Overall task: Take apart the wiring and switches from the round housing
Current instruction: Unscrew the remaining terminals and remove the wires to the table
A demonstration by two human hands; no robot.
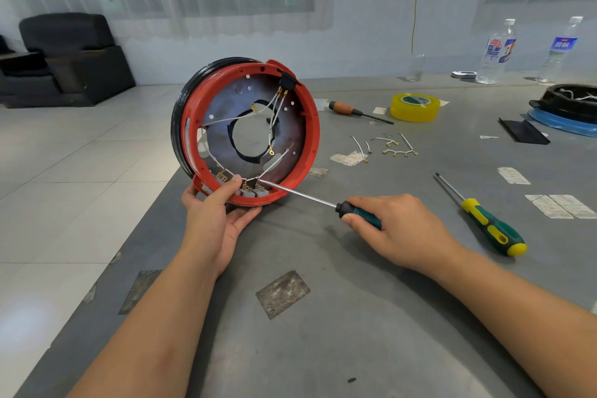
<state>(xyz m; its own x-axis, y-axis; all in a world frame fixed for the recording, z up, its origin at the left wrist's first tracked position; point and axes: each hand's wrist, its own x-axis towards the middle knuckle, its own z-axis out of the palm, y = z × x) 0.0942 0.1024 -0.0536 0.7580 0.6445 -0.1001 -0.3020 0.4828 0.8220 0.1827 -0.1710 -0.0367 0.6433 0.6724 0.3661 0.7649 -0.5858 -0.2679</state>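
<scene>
So there's one round red housing stood up on its edge at the near left corner of the grey table, open side facing the camera. Inside it: a bunch of white wires still hooked up, a black switch at the top of the rim and small brass-tabbed switches along the bottom. Left hand grips the housing's bottom rim, thumb pressed inside right by those switches. Right hand is closed around a green-handled screwdriver, just right of the housing, with the tip poking in at the bottom switches. Further right of the housing: a second screwdriver lying loose, a wooden-handled tool, one roll of yellow tape, a small pile of loose wires, two water bottles and another black housing at the far edge
</scene>
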